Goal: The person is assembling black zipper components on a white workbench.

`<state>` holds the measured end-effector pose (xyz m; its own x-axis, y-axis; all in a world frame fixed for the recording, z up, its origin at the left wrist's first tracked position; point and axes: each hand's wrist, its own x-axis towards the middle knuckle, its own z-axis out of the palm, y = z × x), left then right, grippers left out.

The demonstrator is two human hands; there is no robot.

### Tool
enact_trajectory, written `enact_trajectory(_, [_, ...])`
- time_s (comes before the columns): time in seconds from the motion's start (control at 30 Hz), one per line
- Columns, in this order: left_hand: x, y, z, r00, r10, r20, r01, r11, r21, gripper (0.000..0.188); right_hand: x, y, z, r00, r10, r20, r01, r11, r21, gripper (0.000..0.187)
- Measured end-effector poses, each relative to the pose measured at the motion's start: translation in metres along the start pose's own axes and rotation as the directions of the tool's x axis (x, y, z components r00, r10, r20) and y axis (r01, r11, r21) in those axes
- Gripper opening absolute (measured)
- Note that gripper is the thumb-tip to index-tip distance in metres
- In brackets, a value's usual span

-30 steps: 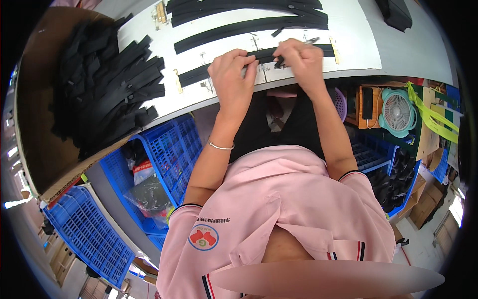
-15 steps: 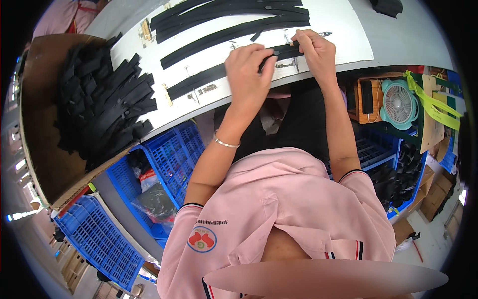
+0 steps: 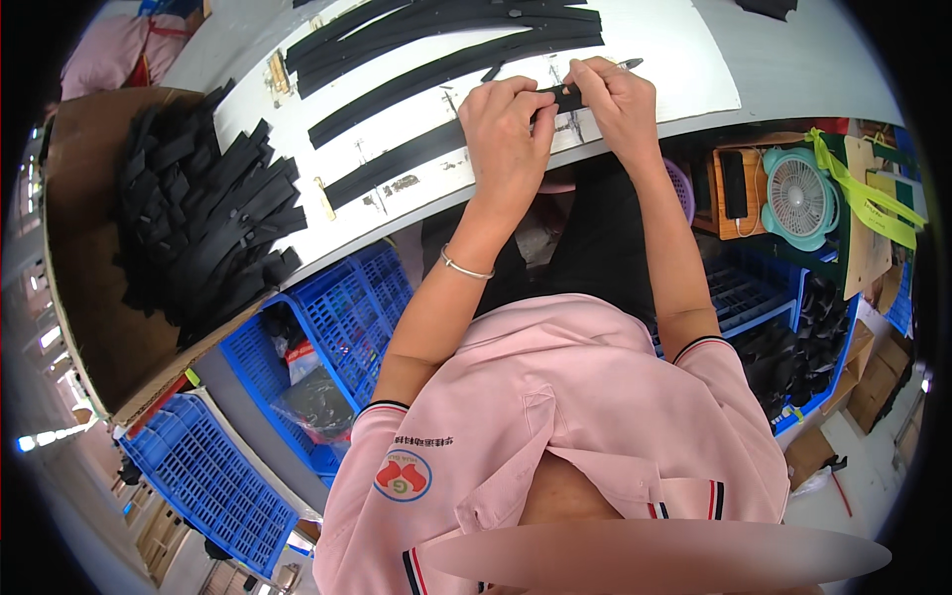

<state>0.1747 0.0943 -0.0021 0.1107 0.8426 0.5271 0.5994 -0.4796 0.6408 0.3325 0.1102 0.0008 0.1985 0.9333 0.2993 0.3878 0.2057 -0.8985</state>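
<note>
A black fabric strip lies along the front of the white board, its right part running under my hands. My left hand is bent over it, thumb and fingers closed on the strip. My right hand grips a pen, its tip end down at the strip close to my left fingers. The fingers partly hide the spot where the tip meets the fabric. Behind my left hand lies a small black piece. Farther back, another black strip and several overlapping strips lie side by side.
A cardboard box heaped with black strips stands at the left. Blue plastic crates sit below the table. A small teal fan and a phone are under the table edge at right. The white board covers part of the table.
My left fingers have drawn in closer around the strip, and the hand sits nearer the pen. The whole view has shifted slightly. My right hand keeps holding the pen at the strip.
</note>
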Motion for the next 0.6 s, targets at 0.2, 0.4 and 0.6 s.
enact_trajectory(0.2, [0.001,0.0,0.003,1.0,-0.003,0.008,0.003,1.0,0.001,0.011,-0.001,0.003,-0.012,0.99,-0.012,0.141,0.018,0.999,-0.042,0.025])
enact_trajectory(0.4, [0.002,-0.004,-0.001,1.0,0.0,-0.014,0.0,1.0,0.018,0.012,0.002,0.001,-0.005,0.987,-0.047,0.153,0.056,0.997,-0.057,0.025])
enact_trajectory(0.6, [-0.012,0.013,-0.025,0.997,-0.009,0.078,-0.002,0.989,0.146,0.035,-0.003,-0.001,-0.016,0.982,0.143,0.12,-0.157,0.98,0.12,0.026])
